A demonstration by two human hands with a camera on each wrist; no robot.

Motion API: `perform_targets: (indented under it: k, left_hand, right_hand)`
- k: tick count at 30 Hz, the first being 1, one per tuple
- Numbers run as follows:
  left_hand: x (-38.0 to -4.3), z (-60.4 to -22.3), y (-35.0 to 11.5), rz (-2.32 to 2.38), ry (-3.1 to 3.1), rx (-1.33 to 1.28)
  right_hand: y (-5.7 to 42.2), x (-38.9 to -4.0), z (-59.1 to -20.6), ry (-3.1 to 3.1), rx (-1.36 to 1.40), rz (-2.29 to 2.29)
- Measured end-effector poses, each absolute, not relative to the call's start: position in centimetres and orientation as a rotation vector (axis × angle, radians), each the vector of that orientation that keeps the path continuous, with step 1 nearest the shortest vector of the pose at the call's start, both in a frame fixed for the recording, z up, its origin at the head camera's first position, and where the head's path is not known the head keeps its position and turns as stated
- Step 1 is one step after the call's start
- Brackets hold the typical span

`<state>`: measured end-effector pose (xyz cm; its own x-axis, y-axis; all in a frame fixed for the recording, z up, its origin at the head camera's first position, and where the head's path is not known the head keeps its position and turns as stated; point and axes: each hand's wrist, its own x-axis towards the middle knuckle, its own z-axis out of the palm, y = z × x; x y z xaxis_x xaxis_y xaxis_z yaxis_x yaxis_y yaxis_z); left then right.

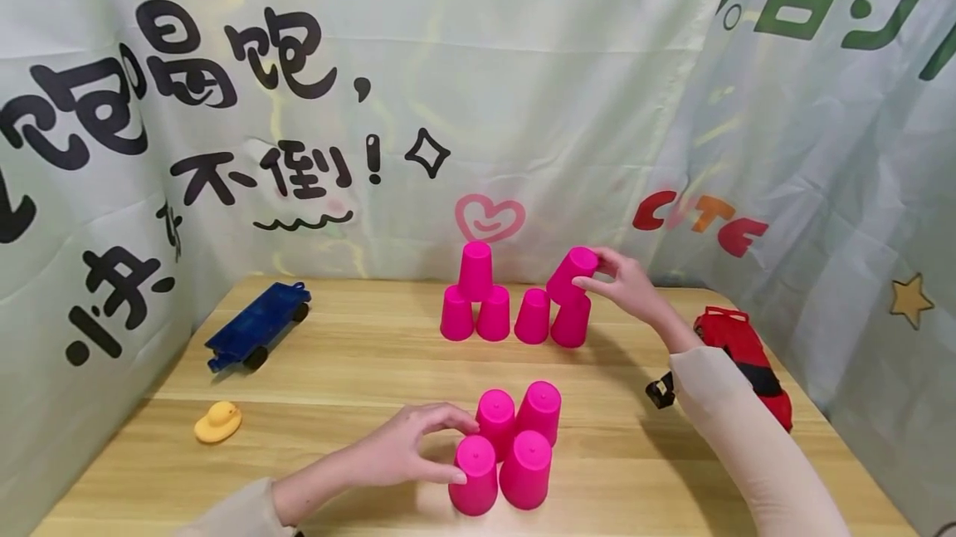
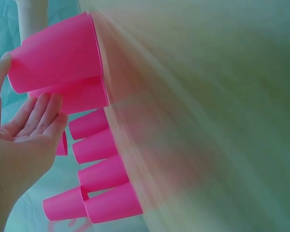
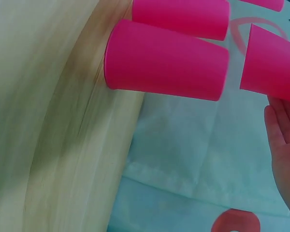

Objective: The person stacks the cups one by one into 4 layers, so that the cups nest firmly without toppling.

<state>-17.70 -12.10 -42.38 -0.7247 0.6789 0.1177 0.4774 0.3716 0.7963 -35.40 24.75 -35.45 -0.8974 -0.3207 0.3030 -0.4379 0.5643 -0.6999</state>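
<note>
My right hand (image 1: 626,281) grips a pink cup (image 1: 572,273), tilted and upside down, over a pair of inverted cups; its base leans toward the hand. The pair is a left cup (image 1: 533,317) and a right cup (image 1: 571,323). In the right wrist view the fingers (image 3: 286,121) lie along the held cup (image 3: 275,65). My left hand (image 1: 399,446) is at a near cluster of several inverted pink cups, thumb tip against the front left cup (image 1: 475,477). The left wrist view has its fingers (image 2: 38,113) loosely extended beside that cup (image 2: 58,53).
Left of the right hand's cups, one cup (image 1: 475,271) stands on two inverted cups. A blue toy trailer (image 1: 257,325) and a yellow rubber duck (image 1: 218,422) are on the left of the wooden table (image 1: 358,371). Behind the right forearm lies a red toy vehicle (image 1: 735,346). A printed curtain (image 1: 568,105) hangs behind.
</note>
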Motion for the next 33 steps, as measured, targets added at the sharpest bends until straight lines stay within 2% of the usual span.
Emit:
perform_targets:
  k: [13, 33]
  left_hand:
    - [-17.6, -42.7, -11.4, 1.23, 2.372, 1.111]
    - [-17.7, -42.8, -11.6, 1.209, 2.335, 1.063]
  right_hand:
    - [23.9, -37.2, -36.0, -2.699, 0.674, 1.275]
    - [23.5, -37.9, -36.3, -2.757, 0.667, 1.317]
